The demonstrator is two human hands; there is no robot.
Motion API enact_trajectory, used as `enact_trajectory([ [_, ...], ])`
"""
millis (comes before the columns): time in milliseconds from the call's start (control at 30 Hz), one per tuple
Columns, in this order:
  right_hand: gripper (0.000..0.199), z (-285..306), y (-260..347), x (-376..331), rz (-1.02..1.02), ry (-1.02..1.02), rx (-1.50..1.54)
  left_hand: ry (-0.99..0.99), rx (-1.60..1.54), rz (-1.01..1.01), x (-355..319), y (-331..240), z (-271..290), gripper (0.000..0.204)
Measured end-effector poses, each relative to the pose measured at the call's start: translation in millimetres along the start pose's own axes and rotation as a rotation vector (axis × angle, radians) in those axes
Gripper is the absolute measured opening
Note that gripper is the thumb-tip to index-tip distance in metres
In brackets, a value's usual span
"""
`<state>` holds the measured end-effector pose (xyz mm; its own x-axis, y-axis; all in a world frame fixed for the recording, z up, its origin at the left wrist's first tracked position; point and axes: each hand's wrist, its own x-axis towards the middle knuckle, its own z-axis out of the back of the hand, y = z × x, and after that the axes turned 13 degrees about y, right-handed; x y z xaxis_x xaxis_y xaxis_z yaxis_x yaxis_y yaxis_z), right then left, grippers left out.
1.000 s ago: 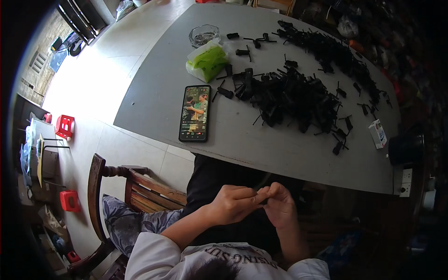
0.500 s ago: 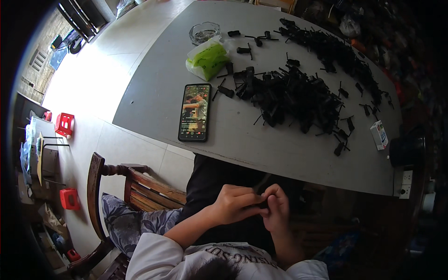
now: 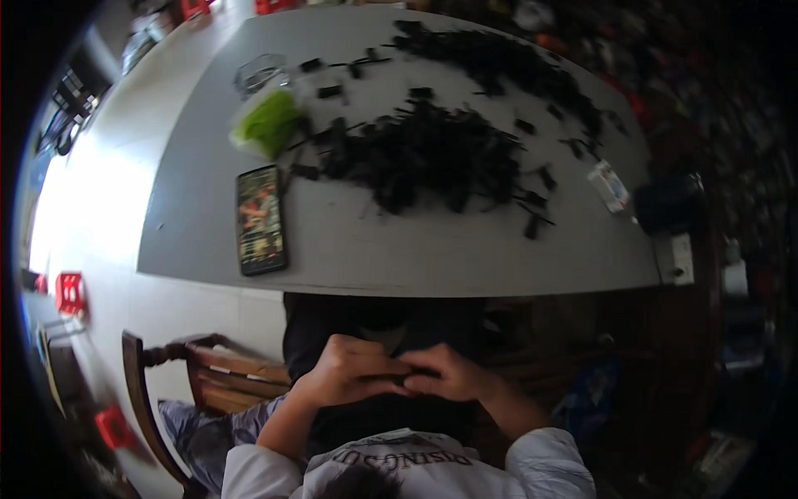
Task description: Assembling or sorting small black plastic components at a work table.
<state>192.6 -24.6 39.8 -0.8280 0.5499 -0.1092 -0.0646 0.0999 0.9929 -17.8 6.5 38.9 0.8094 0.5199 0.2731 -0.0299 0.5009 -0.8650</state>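
My view: compared with half a second ago, everything sits farther left for me, the near edge runs almost level, and the picture has blurred.
Left hand [image 3: 345, 372]: in front of the dark trousers, fingers [image 3: 378, 367] pointing right as before.
Right hand [image 3: 455, 374]: upright and curled earlier, now lying over with its fingers aimed left.
Fingers: both hands' tips come together; I cannot tell whether they clamp a piece.
Floor [image 3: 179, 312]: pale, bright at far left, with a red stool [image 3: 71, 293] standing on it.
Chair [image 3: 137, 378]: left of the person, a cushion [image 3: 199, 437] against it.
Counter [image 3: 465, 262]: at its left, a phone [image 3: 260, 223] with a lit screen, beyond it a green-and-white bag [image 3: 271, 123] and a glass dish [image 3: 259, 75].
Black parts: a near heap [image 3: 432, 158] mid-counter, a long band [image 3: 507, 65] behind it, strays around both.
Right end: a small white carton [image 3: 609, 185] just beside a dark container [image 3: 669, 204].
Textures: brown slatted wood, leaf-patterned cloth, smooth grey top, crinkled thin bag, clear glass, stubby plastic-looking bodies with thin stems, boxy card.
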Motion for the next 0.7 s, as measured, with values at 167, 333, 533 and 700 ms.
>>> enact_trajectory([
  [167,0.023,72,-15,-11,-0.091,-0.939,-0.873,-0.402,-0.974,0.144,-11,12,-21,0.032],
  [333,0.030,131,-50,-53,-0.548,-1.374,-1.291,-0.482,-1.417,0.103,-15,30,-40,0.031],
  [533,0.026,101,-40,-33,-0.685,-1.238,-1.164,-0.507,-1.592,0.117,-20,37,-54,0.024],
  [700,0.015,32,-21,1,-0.028,-1.033,-0.414,-0.407,-0.579,0.356,9,21,-55,0.022],
])
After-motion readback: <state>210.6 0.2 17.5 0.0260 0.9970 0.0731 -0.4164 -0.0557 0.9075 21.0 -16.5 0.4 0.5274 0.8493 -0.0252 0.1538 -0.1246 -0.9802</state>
